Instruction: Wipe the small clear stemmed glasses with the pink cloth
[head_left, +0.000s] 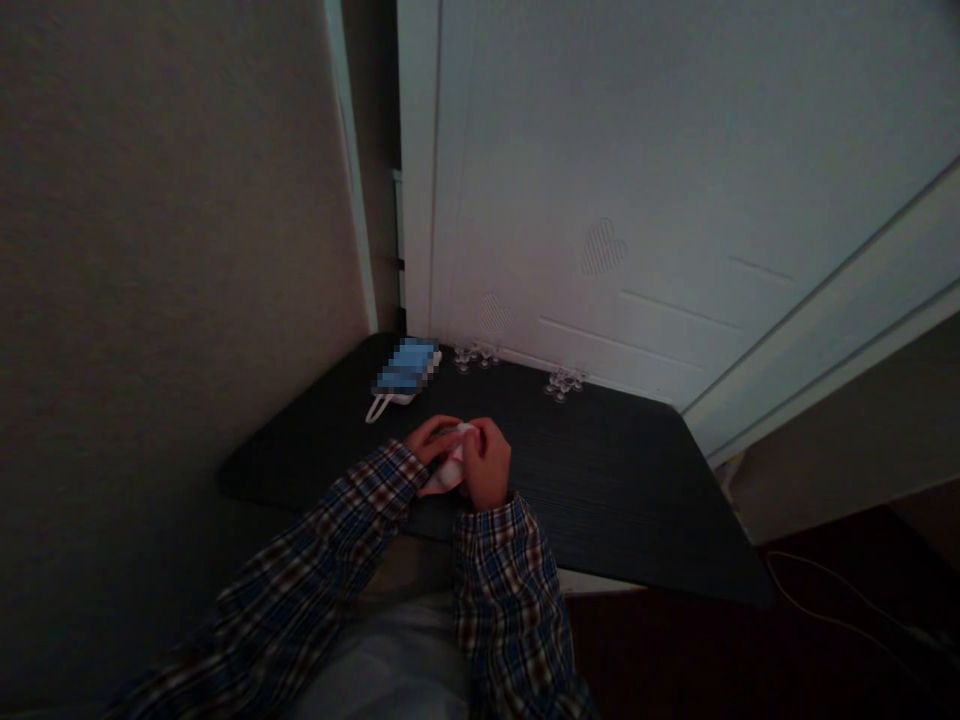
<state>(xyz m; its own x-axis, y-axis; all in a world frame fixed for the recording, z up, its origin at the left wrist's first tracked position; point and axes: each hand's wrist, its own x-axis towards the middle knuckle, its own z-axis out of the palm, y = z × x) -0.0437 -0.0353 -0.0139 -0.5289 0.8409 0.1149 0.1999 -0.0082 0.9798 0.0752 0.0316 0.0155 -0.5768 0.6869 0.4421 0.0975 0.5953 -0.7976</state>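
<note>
Both my hands meet over the near part of a dark table. Between them is a small pink and white soft-looking piece, like cloth or paper; its exact kind I cannot make out. My left hand lies along its left side with the fingers curled against it. My right hand is closed on its upper right side, thumb and fingers pinched together. Part of the piece is hidden under the fingers. Plaid sleeves cover both forearms.
A phone with a blurred blue screen and a white strap lies at the back left. Two clusters of small clear pieces stand along the back edge. A white panel with hearts rises behind; a wall stands left.
</note>
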